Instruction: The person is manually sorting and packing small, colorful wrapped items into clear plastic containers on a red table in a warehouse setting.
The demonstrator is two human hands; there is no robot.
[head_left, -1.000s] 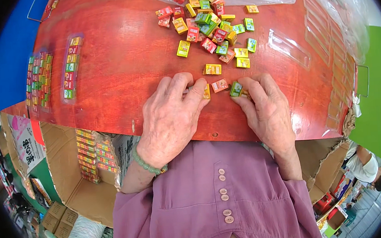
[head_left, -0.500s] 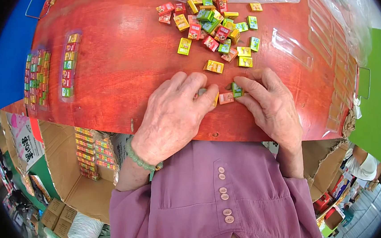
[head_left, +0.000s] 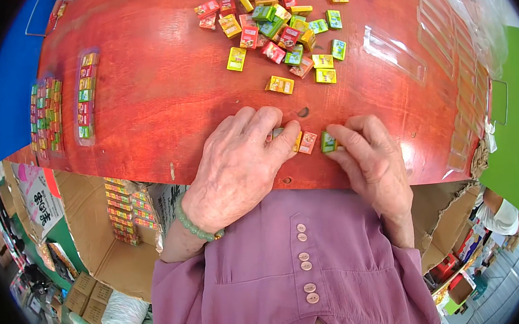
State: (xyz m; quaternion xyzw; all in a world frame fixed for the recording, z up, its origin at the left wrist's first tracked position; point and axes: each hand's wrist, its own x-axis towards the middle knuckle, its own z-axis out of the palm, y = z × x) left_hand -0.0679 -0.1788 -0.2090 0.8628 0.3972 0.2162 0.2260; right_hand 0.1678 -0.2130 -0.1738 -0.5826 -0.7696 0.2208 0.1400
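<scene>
My left hand [head_left: 238, 163] lies near the front edge of a red table [head_left: 163, 102], its fingers curled over small candy boxes; a yellow one and a red one [head_left: 308, 142] show at the fingertips. Just to the right, my right hand [head_left: 370, 160] pinches a small green box [head_left: 328, 142] between thumb and forefinger. Both hands nearly touch. A loose pile of small red, yellow and green boxes [head_left: 279, 23] lies at the far middle of the table, and a single yellow box [head_left: 280, 85] sits between pile and hands.
Filled clear strips of boxes [head_left: 86, 93] lie at the table's left. Empty clear plastic trays [head_left: 393, 45] lie at the right. Below the table's left stands an open cardboard carton [head_left: 104, 235] with stacked packs. A green floor patch [head_left: 517, 142] is on the right.
Both hands have stayed at the front edge, shifting slightly. The red and green boxes between them have been drawn closer together, and the green one is now pinched in my right fingers.
</scene>
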